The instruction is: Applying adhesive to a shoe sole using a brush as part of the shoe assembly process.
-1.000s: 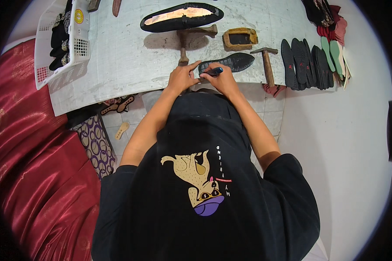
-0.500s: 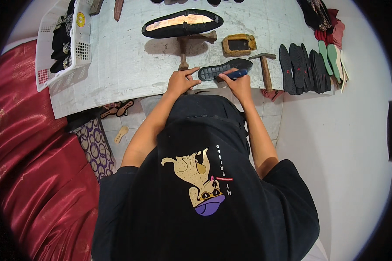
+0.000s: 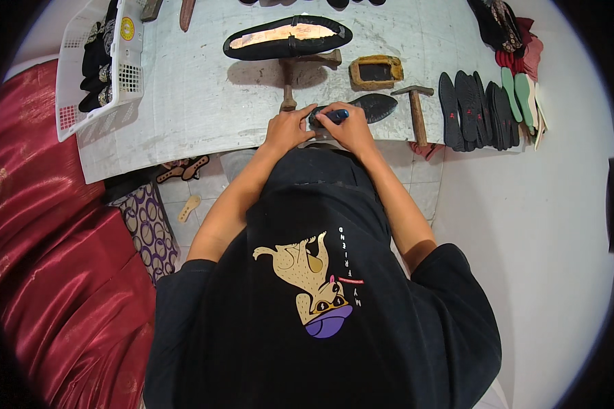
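Note:
A black shoe sole [image 3: 375,107] lies near the front edge of the table, pointed end to the right. Its heel end is mostly hidden by my hands. My left hand [image 3: 286,131] grips that heel end, index finger on the far side and thumb on the near side. Over the sole, my right hand [image 3: 351,133] pinches a dark blue pen-shaped tool [image 3: 338,116]; its tip is hidden. Beyond, a black shoe [image 3: 286,49] with a tan inside rests on a metal shoemaker's anvil [image 3: 288,85].
To the right lie a hammer [image 3: 417,116], a rectangular yellow-brown container [image 3: 376,71], several black soles [image 3: 450,112] and green insoles [image 3: 523,92]. A white basket [image 3: 128,54] with shoes stands at the left, beside red cloth [image 3: 54,225].
My right hand has moved left along the sole with the blue tool, from its middle to the heel end. My left hand has shifted slightly and stays at the heel.

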The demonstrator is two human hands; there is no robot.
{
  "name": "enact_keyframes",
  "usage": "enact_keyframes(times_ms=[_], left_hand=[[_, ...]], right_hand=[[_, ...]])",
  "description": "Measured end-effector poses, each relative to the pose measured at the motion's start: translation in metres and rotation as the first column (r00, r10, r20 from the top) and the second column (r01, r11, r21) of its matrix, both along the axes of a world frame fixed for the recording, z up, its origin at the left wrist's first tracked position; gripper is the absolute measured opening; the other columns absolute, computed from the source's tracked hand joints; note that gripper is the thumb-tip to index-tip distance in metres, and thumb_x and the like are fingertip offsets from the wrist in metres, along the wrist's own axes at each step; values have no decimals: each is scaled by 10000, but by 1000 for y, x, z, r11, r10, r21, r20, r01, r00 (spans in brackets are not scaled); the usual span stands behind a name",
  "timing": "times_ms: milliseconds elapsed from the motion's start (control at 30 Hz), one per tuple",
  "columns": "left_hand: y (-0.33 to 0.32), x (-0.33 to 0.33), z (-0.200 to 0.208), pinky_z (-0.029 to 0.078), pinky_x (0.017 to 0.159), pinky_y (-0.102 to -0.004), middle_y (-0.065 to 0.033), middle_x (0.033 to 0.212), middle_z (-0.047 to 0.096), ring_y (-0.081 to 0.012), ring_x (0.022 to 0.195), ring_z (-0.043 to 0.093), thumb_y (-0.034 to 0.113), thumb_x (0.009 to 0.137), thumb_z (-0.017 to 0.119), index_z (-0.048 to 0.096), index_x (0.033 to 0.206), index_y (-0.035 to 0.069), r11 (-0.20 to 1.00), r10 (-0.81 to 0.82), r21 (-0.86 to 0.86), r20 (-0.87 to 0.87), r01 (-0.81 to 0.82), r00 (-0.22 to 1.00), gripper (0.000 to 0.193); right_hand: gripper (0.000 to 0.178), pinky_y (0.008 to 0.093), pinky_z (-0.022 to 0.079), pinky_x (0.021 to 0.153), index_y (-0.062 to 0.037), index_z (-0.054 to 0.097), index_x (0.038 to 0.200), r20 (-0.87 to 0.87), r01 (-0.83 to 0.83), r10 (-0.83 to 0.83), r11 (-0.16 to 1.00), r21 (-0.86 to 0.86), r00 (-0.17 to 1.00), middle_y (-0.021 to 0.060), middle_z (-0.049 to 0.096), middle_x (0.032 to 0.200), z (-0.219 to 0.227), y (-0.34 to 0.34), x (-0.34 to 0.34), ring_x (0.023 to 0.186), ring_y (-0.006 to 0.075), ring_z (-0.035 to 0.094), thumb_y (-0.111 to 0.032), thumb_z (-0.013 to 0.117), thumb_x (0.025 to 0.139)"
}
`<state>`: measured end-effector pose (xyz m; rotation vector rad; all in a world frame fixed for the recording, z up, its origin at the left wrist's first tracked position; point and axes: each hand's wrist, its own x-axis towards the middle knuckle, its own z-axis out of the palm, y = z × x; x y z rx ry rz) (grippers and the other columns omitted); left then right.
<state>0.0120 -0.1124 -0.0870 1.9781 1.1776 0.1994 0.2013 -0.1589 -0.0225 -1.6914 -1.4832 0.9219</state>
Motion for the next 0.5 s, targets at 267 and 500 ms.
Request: enact_keyframes(times_ms=[267,500], left_hand=[[1,2,-4,525,650,-401,-24,697,668,-258,665,672,474,752,871,715,1357,330,999,46,-24,-32,-47,998,641],[1,1,-5,520,660,-397,-20,687,661,-247,676,667,501,741,880,727,1336,343,998,66,-18,-47,-67,997,634]], right_hand=[[161,412,558,698,10,756,923,90,18,-17,1000,-4,996,189,736,885,-1,-4,17,799,369,718,-144,783,884],[163,361,549,659,7,769,903,148,171,-169,985,1,974,167,755,817,-5,-13,72,696,249,733,-152,799,878]])
